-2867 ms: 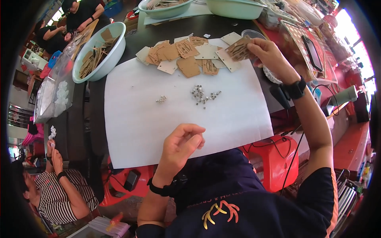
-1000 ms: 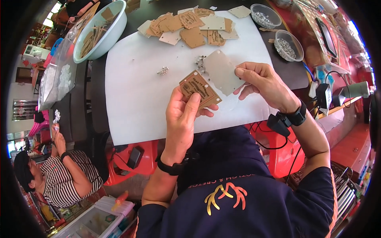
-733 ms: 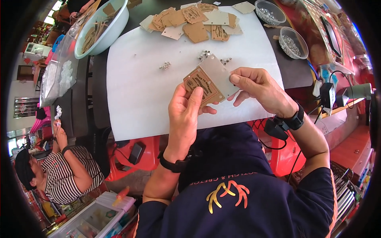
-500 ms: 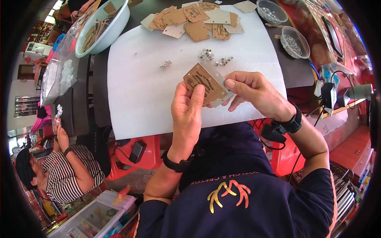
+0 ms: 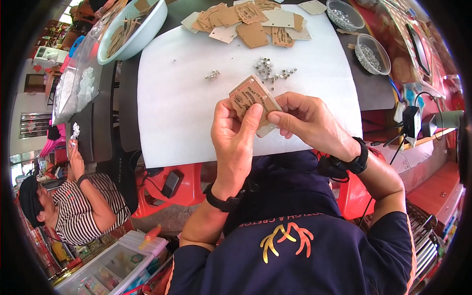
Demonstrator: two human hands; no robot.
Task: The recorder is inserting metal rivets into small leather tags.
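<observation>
Between my hands, above the white sheet [image 5: 182, 113], is a small stack of brown printed cardboard pieces [image 5: 250, 98] with small holes near the edges. My left hand [image 5: 233, 142] grips it from the left, thumb flat across the printed face and fingers behind. At the right edge my right hand [image 5: 314, 120] pinches the stack between thumb and fingers. How many layers lie in it I cannot tell. Just beyond, small silver metal rivets [image 5: 265, 69] lie in a loose cluster, and a smaller group of rivets [image 5: 213, 74] sits to their left.
A pile of brown and pale cardboard pieces [image 5: 253, 33] spreads along the sheet's far edge. Two clear tubs of small metal parts [image 5: 368, 58] stand far right. A pale blue basin [image 5: 142, 42] is far left. Another person [image 5: 88, 206] sits at left, hands raised.
The pale piece that stuck out at the right of the printed one now lies nearly flush with it. My right hand has drawn in closer to my left.
</observation>
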